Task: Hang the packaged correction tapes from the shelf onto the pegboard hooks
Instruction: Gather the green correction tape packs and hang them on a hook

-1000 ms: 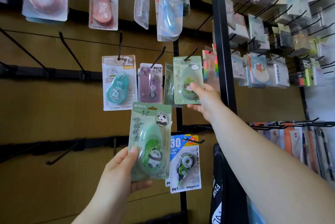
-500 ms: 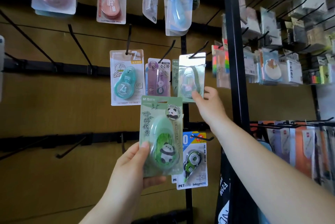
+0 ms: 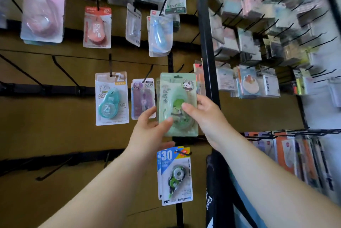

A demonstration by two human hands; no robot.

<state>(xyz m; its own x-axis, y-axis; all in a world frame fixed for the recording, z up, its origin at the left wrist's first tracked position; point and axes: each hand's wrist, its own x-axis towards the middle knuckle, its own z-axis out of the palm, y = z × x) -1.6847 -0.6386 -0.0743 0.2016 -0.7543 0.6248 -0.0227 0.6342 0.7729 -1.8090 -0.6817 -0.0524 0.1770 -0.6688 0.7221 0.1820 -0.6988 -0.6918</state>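
A green panda correction tape package (image 3: 177,98) is held up against the brown pegboard (image 3: 55,131), in front of the hook (image 3: 180,68) in the middle row. My left hand (image 3: 149,131) grips its lower left edge with the thumb on the front. My right hand (image 3: 204,115) holds its right side, thumb across the blister. Whether the package's top hole sits on the hook is hidden. Beside it hang a teal tape package (image 3: 111,98) and a purple tape package (image 3: 143,97).
A blue "30" tape package (image 3: 175,175) hangs just below the hands. More packages hang in the upper row, such as an orange package (image 3: 97,27). Bare black hooks (image 3: 64,72) stick out at the left. A black upright post (image 3: 207,43) separates a crowded stationery rack (image 3: 258,80) at the right.
My left hand raised the panda package up and right to the middle-row hook. My right hand let go of the hanging green package and took the panda package's right side. The camera tilted.
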